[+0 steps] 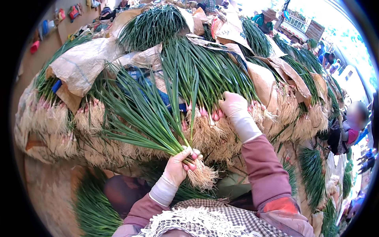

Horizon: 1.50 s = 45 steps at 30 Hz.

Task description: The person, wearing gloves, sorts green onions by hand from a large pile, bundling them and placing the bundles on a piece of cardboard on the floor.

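My gloved left hand (177,166) is closed around a bunch of green onions (157,127). Their pinkish bulbs (192,163) stick out by the thumb, and pale stringy roots (204,176) hang to the right. The long leaves fan out to the upper left. My gloved right hand (235,105) rests with curled fingers on a row of green onions (204,71) lying on the pile, just above their bulbs. Its fingertips are hidden, so I cannot tell whether it grips a stalk.
Woven sacks (86,62) lie over and between the heaped onions. More onions (94,204) lie by my knee on the lower left, and others (311,176) on the ground at right. A person (351,130) sits at the right; another (265,22) is behind the pile.
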Available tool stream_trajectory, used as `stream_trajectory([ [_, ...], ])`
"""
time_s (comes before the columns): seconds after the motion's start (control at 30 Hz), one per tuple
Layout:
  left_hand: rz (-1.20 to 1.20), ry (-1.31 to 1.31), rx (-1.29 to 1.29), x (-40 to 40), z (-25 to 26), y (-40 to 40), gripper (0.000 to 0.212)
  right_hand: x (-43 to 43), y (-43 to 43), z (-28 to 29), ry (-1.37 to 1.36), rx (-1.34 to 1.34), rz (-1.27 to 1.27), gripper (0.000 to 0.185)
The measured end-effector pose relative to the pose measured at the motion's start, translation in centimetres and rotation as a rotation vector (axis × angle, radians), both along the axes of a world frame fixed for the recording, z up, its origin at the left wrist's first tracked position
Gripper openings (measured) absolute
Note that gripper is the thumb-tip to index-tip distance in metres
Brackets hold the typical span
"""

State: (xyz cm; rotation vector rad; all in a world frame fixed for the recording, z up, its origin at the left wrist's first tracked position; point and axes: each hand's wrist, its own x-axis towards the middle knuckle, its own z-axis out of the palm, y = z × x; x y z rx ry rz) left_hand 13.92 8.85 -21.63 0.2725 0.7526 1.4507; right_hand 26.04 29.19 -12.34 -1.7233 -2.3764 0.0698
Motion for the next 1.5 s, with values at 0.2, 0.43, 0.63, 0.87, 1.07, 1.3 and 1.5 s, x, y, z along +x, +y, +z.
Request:
stream_trajectory([
  [0.2, 0.064, -0.032, 0.125, -1.3, 0.4, -0.7, 0.019, 0.4, -6.5, 0.8, 0.626, -0.471, 0.09, 0.023],
  [0.43, 0.029, -0.029, 0.064, -0.5, 0.8, -0.6, 0.022, 0.9, -14.0, -5.2, 1.001, -0.732, 0.248, 0.033],
  [0.63, -0.076, 0.101, 0.023, 0.3, 0.7, -1.0, 0.016, -1.7, -12.7, -4.3, 0.176, -0.061, 0.449, 0.024],
  [0.87, -0.011, 0.074, -0.035, 0.8, 1.4, -1.0, 0.015, -1.0, -12.9, -5.2, 0.416, -0.038, 0.424, 0.024],
  [1.07, 0.059, 0.065, 0.021, 0.3, 1.9, -1.2, 0.017, -0.6, -13.9, -4.8, 0.771, 0.141, 0.508, 0.01],
  [1.3, 0.141, -0.194, 0.451, -1.8, 5.0, -2.6, 0.009, 2.6, -13.4, -8.3, -0.391, -0.541, 0.727, 0.026],
  [1.5, 0.134, 0.09, 0.19, -2.3, 4.6, -2.2, 0.013, 2.4, -10.1, -5.1, 0.664, 0.059, 0.395, 0.013],
])
